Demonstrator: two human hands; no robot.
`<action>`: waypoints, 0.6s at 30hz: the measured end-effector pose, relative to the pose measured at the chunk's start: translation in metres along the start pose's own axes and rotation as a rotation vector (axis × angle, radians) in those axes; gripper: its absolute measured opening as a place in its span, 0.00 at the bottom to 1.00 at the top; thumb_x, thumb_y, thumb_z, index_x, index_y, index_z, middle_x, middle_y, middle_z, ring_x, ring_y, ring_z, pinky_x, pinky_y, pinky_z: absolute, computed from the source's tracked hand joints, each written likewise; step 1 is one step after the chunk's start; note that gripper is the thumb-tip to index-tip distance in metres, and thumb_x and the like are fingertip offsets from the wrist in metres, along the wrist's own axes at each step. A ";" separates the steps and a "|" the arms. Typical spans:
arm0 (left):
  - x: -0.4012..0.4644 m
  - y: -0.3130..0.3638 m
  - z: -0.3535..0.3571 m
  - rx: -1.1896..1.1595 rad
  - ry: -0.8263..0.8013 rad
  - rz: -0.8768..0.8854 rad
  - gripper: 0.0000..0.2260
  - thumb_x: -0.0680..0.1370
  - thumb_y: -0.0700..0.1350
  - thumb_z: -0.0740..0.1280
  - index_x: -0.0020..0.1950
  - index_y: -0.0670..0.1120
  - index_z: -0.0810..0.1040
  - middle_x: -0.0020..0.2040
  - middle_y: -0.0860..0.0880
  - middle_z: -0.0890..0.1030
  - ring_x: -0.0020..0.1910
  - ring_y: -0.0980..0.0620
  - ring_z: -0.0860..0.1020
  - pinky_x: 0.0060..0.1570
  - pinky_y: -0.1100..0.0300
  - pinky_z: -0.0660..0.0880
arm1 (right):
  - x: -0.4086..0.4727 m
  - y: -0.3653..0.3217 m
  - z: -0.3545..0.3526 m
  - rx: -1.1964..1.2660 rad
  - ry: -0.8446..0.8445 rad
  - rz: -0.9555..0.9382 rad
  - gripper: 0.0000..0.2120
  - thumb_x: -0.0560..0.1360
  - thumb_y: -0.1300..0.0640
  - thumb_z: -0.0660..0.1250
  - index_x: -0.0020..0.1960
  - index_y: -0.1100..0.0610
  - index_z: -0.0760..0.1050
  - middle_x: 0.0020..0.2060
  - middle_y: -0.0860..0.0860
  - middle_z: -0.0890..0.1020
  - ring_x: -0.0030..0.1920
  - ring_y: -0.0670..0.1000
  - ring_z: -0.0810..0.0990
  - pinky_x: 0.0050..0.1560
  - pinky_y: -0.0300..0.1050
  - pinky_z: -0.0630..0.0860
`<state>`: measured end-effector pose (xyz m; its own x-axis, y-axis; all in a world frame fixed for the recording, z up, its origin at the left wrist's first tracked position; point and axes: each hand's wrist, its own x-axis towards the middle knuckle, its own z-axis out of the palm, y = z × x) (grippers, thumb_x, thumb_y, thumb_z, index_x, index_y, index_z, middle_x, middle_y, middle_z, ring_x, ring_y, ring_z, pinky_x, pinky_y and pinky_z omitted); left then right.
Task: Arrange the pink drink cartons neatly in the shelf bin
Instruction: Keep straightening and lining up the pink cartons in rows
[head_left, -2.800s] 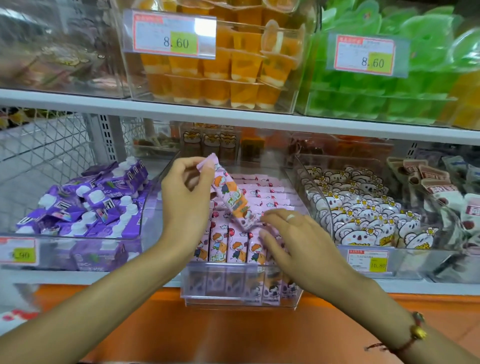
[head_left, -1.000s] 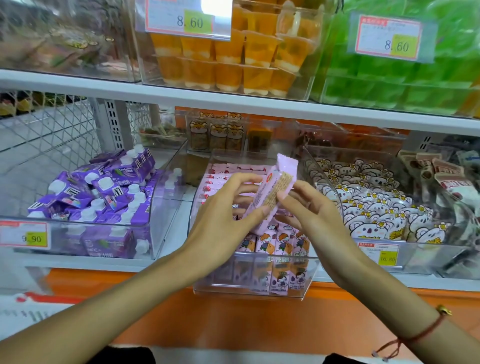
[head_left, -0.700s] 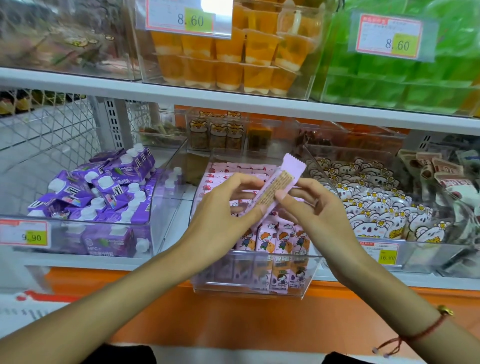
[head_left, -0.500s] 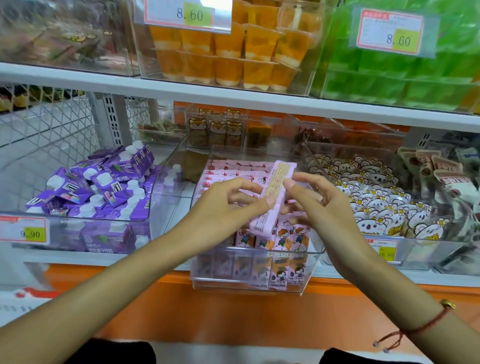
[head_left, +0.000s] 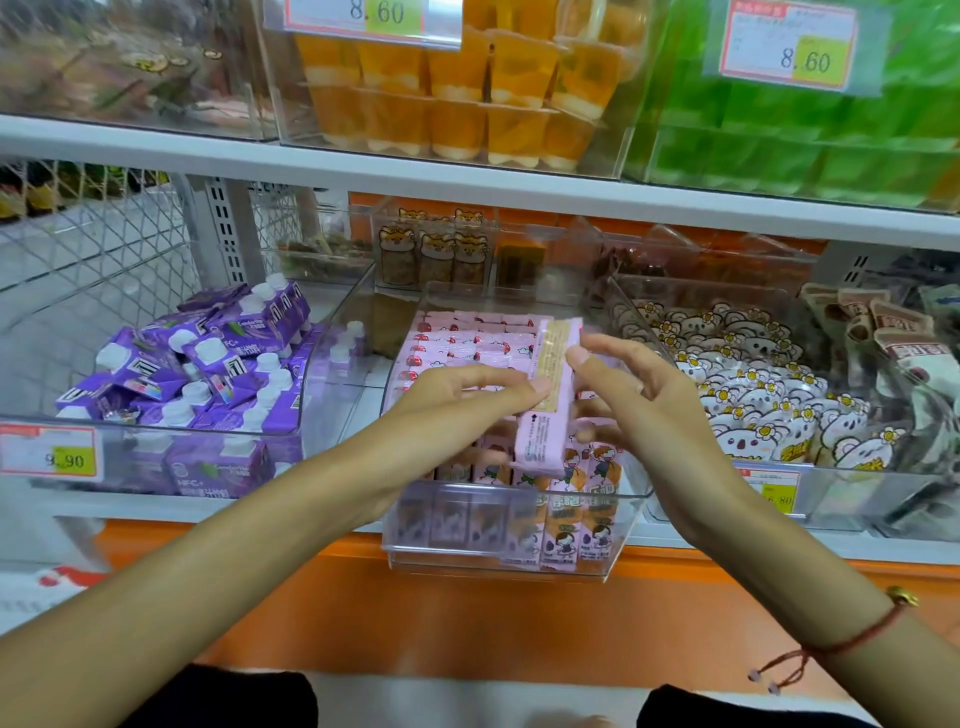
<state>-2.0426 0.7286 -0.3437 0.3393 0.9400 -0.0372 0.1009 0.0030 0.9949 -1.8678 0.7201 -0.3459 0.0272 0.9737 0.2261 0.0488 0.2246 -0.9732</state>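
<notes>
- Head view, what has changed: a single pink drink carton (head_left: 546, 402), raised at a slant with its crimped end high about a second ago, now stands close to upright between the two hands, printed back panel toward the camera, its lower end down over the front row of cartons (head_left: 582, 470) in the clear shelf bin (head_left: 511, 558).
- What that means: by the look of it the carton has been turned and is being brought down toward a slot at the front right of the bin; it is not yet seated, and the rows behind it (head_left: 470, 338) already lie flat and orderly.
- Left hand (head_left: 457, 402): reaching in from the left, back of the hand up, fingers (head_left: 511, 387) stretched forward with their tips against the carton's left edge; whether the thumb closes underneath cannot be told.
- Right hand (head_left: 636, 387): coming from the right, fingers loosely spread and half curled, one fingertip (head_left: 577, 356) touching the carton's upper right edge, lower fingers blurred behind it.
- Surroundings: purple spouted packs (head_left: 208, 364) fill the bin to the left, koala-printed pouches (head_left: 753, 395) the bin to the right; a red cord bracelet (head_left: 852, 642) circles the right wrist.
</notes>
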 end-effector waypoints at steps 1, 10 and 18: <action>0.000 0.000 -0.001 0.008 0.013 0.025 0.10 0.73 0.54 0.71 0.53 0.55 0.79 0.46 0.55 0.86 0.46 0.60 0.83 0.37 0.69 0.77 | 0.000 0.001 -0.001 -0.004 -0.028 -0.015 0.14 0.76 0.52 0.67 0.61 0.50 0.74 0.39 0.48 0.86 0.37 0.49 0.83 0.38 0.36 0.79; 0.004 -0.002 -0.004 0.109 0.040 0.219 0.13 0.75 0.41 0.70 0.57 0.53 0.76 0.54 0.57 0.80 0.53 0.64 0.79 0.50 0.76 0.73 | -0.003 0.003 -0.001 -0.138 -0.144 -0.191 0.16 0.77 0.55 0.66 0.63 0.46 0.72 0.53 0.44 0.82 0.52 0.41 0.81 0.52 0.36 0.77; 0.006 -0.003 -0.001 -0.083 0.120 0.208 0.12 0.77 0.47 0.68 0.60 0.49 0.76 0.52 0.53 0.84 0.48 0.59 0.83 0.42 0.69 0.78 | -0.007 0.000 0.004 -0.190 -0.136 -0.207 0.26 0.70 0.53 0.72 0.66 0.47 0.69 0.55 0.45 0.79 0.51 0.40 0.80 0.48 0.31 0.76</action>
<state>-2.0422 0.7347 -0.3464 0.2310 0.9569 0.1758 -0.0385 -0.1716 0.9844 -1.8717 0.7139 -0.3479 -0.1360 0.9069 0.3987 0.2257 0.4202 -0.8789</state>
